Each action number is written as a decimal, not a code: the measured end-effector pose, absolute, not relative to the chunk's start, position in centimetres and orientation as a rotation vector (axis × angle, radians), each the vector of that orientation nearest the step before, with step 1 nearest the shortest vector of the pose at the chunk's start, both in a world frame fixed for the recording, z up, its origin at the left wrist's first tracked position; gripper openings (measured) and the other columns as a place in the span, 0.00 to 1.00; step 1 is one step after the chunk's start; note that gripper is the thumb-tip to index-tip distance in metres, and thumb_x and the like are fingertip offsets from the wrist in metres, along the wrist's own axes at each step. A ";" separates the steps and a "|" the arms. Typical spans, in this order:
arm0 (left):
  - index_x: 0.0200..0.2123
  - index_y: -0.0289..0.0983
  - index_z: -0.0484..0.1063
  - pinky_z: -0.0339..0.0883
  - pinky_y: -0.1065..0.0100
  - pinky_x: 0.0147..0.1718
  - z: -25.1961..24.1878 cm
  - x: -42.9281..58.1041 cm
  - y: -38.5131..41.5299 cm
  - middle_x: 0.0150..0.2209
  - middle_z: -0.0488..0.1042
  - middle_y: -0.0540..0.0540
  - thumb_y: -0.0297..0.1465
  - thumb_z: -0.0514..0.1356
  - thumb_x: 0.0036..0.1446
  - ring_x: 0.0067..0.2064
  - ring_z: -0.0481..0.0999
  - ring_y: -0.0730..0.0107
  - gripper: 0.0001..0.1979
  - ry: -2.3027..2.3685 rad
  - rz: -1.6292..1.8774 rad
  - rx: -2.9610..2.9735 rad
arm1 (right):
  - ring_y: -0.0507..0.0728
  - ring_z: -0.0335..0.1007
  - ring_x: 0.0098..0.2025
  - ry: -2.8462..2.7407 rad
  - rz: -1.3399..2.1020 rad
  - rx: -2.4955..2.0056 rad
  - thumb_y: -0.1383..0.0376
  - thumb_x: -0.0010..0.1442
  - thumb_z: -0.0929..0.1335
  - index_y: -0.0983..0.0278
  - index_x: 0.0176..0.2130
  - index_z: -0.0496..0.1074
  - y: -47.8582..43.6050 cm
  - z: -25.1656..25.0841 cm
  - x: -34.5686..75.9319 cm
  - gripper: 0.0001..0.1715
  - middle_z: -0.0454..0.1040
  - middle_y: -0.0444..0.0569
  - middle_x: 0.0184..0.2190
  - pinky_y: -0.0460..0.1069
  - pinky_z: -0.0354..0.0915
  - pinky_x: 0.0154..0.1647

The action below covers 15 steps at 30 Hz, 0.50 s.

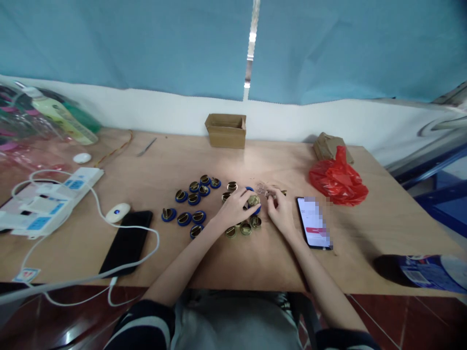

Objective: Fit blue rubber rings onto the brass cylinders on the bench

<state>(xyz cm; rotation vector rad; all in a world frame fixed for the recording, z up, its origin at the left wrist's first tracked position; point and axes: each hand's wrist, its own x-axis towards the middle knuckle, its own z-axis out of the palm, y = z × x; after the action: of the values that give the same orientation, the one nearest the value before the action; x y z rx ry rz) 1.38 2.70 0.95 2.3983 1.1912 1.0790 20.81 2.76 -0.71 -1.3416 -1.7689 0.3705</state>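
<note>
My left hand (237, 208) is closed around the edge of a round blue piece with a brass-coloured metal centre (254, 200). Just right of it, my right hand (280, 210) has its thumb and fingers pinched together; whatever lies in them is too small to make out. Thin wire-like bits (260, 187) lie on the table by the right fingertips. Under and around my left hand are several loose round brass-coloured pieces (245, 228), partly covered by it. Farther left sits a group of blue-rimmed round pieces (184, 218), each with a brass-coloured upright tab.
A lit phone (314, 223) lies right of my right hand, with a red plastic bag (339, 180) beyond. An open cardboard box (226, 138) stands at the back. Left are a black phone (127, 243), white cables and a power strip (85, 181). A dark bottle (419, 271) lies front right.
</note>
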 end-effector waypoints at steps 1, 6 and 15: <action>0.46 0.38 0.72 0.74 0.57 0.50 0.9 1.4 2.7 0.45 0.76 0.42 0.35 0.63 0.64 0.49 0.78 0.58 0.10 1.198 1.090 2.405 | 0.62 0.78 0.48 -1.767 0.368 -1.342 0.68 0.65 0.61 0.64 0.49 0.73 2.7 -0.7 20.8 0.16 0.81 0.56 0.47 0.57 0.71 0.52; 0.49 0.38 0.71 0.73 0.55 0.50 0.7 0.9 3.2 0.44 0.76 0.42 0.35 0.62 0.65 0.48 0.78 0.57 0.11 1.368 1.157 2.334 | 0.62 0.78 0.44 -1.735 0.370 -1.366 0.67 0.65 0.61 0.63 0.46 0.73 2.6 -0.5 20.8 0.14 0.81 0.56 0.45 0.56 0.71 0.49; 0.53 0.40 0.68 0.76 0.57 0.49 0.0 0.4 3.6 0.48 0.79 0.42 0.32 0.66 0.62 0.48 0.81 0.59 0.17 1.164 1.250 2.247 | 0.54 0.66 0.23 -1.604 0.870 -1.268 0.53 0.68 0.65 0.60 0.45 0.73 2.2 0.2 20.0 0.15 0.76 0.46 0.32 0.49 0.64 0.25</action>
<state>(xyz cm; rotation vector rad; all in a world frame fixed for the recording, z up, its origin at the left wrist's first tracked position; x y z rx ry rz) 0.44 3.62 -0.04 2.2471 1.1640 1.2504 20.05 2.21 0.24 -1.2682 -1.6037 0.8701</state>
